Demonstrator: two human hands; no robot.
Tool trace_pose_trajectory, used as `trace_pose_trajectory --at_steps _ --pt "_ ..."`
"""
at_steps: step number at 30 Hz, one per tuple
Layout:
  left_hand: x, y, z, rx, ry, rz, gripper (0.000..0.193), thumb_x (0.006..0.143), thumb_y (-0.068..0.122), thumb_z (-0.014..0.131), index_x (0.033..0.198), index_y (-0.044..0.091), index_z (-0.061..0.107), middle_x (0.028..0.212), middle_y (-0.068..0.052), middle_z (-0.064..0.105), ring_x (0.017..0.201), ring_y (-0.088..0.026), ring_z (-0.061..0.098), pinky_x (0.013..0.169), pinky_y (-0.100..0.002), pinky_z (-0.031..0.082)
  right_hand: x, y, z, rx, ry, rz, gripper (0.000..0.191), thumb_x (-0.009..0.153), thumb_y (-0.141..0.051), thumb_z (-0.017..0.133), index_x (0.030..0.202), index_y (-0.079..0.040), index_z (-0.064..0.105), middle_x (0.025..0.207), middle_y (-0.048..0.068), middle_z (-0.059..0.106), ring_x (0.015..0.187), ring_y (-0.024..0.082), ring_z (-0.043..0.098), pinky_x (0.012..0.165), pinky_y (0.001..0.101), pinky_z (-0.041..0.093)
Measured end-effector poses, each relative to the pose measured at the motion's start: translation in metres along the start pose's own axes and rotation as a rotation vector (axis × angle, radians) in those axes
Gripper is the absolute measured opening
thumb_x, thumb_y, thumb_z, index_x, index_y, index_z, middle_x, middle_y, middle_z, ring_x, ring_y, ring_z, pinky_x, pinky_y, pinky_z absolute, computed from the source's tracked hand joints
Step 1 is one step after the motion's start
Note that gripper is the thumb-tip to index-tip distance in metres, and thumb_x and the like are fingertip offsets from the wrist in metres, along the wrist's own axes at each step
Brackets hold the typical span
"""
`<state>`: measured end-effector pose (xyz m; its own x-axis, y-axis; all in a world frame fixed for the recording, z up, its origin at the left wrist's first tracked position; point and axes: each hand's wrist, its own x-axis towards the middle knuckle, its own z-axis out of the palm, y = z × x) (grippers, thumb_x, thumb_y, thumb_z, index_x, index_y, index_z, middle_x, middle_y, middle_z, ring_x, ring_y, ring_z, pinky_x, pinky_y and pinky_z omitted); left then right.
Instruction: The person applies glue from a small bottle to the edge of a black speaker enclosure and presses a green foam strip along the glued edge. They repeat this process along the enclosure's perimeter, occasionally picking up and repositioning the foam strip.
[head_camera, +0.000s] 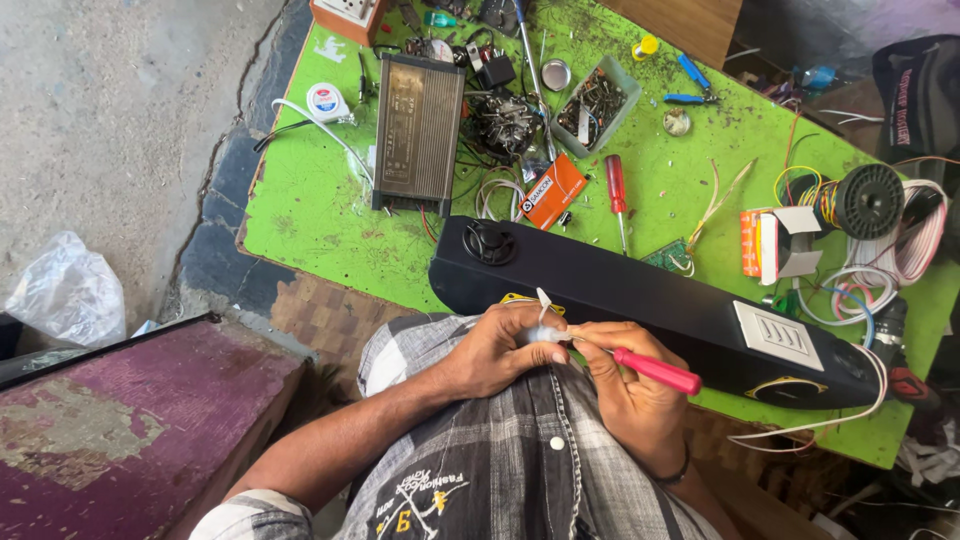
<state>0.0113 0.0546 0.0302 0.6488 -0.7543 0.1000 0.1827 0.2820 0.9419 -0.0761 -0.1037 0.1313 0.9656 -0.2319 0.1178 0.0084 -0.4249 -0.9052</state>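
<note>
Just below the long black speaker box (640, 300), left hand (495, 352) closed round a small white part (548, 335); right hand (630, 385) gripping a pink-handled screwdriver (655, 371), tip at that part.

Bright daylight falls on a green worktable (310, 200), its top scuffed and stained. Left of it runs a rough grey concrete floor (110, 110), cracked along the edge, with a crumpled plastic bag (65, 290) lying there. Nearer, a worn purple surface (130, 420), perhaps a bench.
</note>
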Motion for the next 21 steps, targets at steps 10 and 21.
trace_pose_trajectory --at_steps 10,21 --pt "0.005 -0.004 -0.005 0.027 -0.006 0.019 0.025 0.094 0.024 0.078 0.106 0.004 0.069 0.096 -0.003 0.069 0.088 -0.011 0.066 0.075 -0.029 0.053 0.012 -0.005 0.001 -0.208 -0.012 -0.073 0.009 0.096 -0.003 0.072 0.104 0.001 0.068 0.103 0.015 0.075 0.094 0.019 0.075 0.079 0.0267 0.061" --pt "0.010 0.002 -0.016 0.033 -0.024 0.080 0.024 0.096 0.028 0.077 0.108 0.009 0.070 0.107 -0.003 0.072 0.102 -0.020 0.069 0.093 -0.036 0.054 0.010 -0.015 0.001 0.170 0.345 -0.272 0.009 0.103 -0.004 0.067 0.108 -0.001 0.061 0.104 0.014 0.071 0.093 0.023 0.079 0.087 0.0360 0.068"
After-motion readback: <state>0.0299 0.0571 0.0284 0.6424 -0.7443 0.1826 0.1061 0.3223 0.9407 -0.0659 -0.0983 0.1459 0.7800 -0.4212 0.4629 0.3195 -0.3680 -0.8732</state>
